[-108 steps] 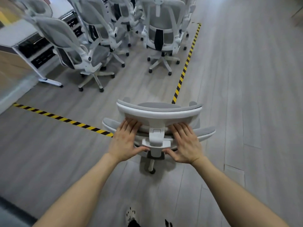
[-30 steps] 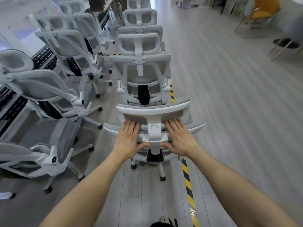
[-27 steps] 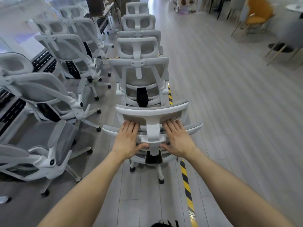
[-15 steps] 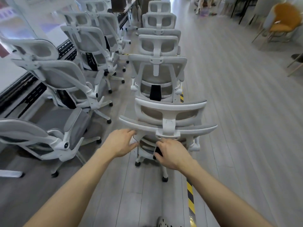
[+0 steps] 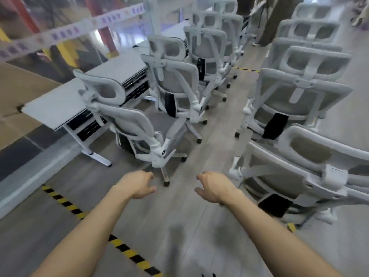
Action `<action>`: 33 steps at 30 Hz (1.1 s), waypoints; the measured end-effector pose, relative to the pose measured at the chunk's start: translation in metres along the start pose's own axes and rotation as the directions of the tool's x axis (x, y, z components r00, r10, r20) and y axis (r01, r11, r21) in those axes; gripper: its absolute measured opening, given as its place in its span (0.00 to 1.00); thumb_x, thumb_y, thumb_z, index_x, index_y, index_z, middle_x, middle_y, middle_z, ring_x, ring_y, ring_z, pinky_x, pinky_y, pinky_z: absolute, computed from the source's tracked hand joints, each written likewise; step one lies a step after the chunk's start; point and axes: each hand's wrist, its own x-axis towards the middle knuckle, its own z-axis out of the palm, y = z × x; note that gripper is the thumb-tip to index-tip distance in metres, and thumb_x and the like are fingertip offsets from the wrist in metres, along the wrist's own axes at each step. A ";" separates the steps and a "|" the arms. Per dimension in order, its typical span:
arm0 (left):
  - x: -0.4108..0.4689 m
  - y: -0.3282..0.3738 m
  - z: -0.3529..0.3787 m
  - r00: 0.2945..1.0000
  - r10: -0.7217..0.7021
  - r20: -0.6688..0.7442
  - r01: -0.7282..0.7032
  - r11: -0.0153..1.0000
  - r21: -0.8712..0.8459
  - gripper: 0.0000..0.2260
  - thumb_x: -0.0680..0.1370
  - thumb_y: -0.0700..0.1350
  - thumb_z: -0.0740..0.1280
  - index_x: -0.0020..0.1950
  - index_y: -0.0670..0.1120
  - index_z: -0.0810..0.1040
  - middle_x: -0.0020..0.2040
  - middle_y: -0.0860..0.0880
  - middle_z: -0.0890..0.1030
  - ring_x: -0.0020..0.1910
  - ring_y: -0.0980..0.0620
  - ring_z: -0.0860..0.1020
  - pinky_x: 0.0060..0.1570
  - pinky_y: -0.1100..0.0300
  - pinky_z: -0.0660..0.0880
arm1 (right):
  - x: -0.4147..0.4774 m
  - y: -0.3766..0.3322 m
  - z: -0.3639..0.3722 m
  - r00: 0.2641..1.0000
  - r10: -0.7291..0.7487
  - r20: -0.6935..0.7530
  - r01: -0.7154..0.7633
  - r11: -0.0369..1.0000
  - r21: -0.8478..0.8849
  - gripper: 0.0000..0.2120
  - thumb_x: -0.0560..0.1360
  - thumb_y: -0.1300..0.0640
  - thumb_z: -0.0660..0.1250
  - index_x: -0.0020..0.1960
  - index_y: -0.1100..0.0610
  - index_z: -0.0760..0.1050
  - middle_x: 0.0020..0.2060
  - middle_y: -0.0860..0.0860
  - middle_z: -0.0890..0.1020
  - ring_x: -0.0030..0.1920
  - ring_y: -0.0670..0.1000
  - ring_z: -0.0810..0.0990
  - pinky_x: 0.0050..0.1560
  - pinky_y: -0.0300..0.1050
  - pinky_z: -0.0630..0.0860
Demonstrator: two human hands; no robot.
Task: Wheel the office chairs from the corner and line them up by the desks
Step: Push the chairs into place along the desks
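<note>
The white and grey office chair I was pushing (image 5: 299, 172) stands at the right, last in a row of similar chairs (image 5: 295, 96). My left hand (image 5: 137, 183) and my right hand (image 5: 214, 186) hang in the air over the floor, fingers loosely curled, holding nothing and clear of every chair. Another reclined chair (image 5: 135, 124) stands ahead on the left beside a white desk (image 5: 60, 104), with two more chairs (image 5: 177, 84) behind it.
Yellow-black floor tape (image 5: 65, 202) runs diagonally across the grey floor at lower left. A glass wall with a printed strip (image 5: 60, 35) borders the desks. A person stands far back (image 5: 273, 21). A floor lane lies between the two chair rows.
Both hands have let go of the chair back and pulled away. My view has swung left, so the pushed chair now sits at the right edge.
</note>
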 end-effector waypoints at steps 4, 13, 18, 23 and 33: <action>-0.020 -0.081 0.008 0.994 -0.107 0.007 0.107 0.993 -0.042 0.27 0.85 0.66 0.64 0.79 0.52 0.73 0.73 0.47 0.80 0.70 0.43 0.79 0.65 0.46 0.79 | 0.051 -0.067 -0.012 0.994 -0.098 -0.047 0.097 0.995 -0.027 0.22 0.85 0.43 0.65 0.70 0.58 0.76 0.64 0.57 0.82 0.65 0.62 0.81 0.61 0.56 0.80; 0.013 -0.193 -0.001 0.969 -0.243 -0.036 0.240 0.967 -0.081 0.27 0.85 0.66 0.63 0.79 0.52 0.72 0.73 0.48 0.79 0.69 0.44 0.80 0.63 0.45 0.80 | 0.187 -0.149 -0.048 0.967 -0.254 -0.009 0.251 0.961 -0.114 0.15 0.85 0.48 0.65 0.63 0.59 0.77 0.60 0.56 0.82 0.59 0.62 0.83 0.56 0.56 0.79; 0.062 -0.243 -0.027 0.951 -0.307 -0.025 0.304 0.948 -0.094 0.27 0.85 0.65 0.63 0.80 0.52 0.72 0.75 0.48 0.78 0.72 0.43 0.78 0.64 0.45 0.80 | 0.294 -0.186 -0.075 0.910 -0.375 -0.175 0.355 0.925 -0.136 0.16 0.84 0.46 0.68 0.63 0.58 0.76 0.60 0.56 0.81 0.61 0.61 0.81 0.55 0.55 0.76; 0.100 -0.291 -0.064 0.917 -0.398 -0.015 0.394 0.911 -0.123 0.28 0.86 0.65 0.62 0.83 0.53 0.69 0.78 0.48 0.77 0.73 0.44 0.78 0.66 0.45 0.80 | 0.426 -0.245 -0.110 0.786 -0.482 -0.387 0.438 0.876 -0.202 0.26 0.78 0.46 0.75 0.67 0.63 0.74 0.61 0.60 0.78 0.64 0.63 0.76 0.70 0.56 0.74; 0.139 -0.338 -0.073 0.871 -0.481 -0.099 0.472 0.876 -0.102 0.25 0.87 0.63 0.61 0.81 0.52 0.72 0.72 0.48 0.81 0.68 0.44 0.81 0.60 0.48 0.79 | 0.534 -0.290 -0.081 0.847 -0.286 -0.448 0.258 0.958 -0.125 0.45 0.78 0.32 0.66 0.77 0.69 0.67 0.63 0.63 0.79 0.63 0.65 0.77 0.70 0.60 0.72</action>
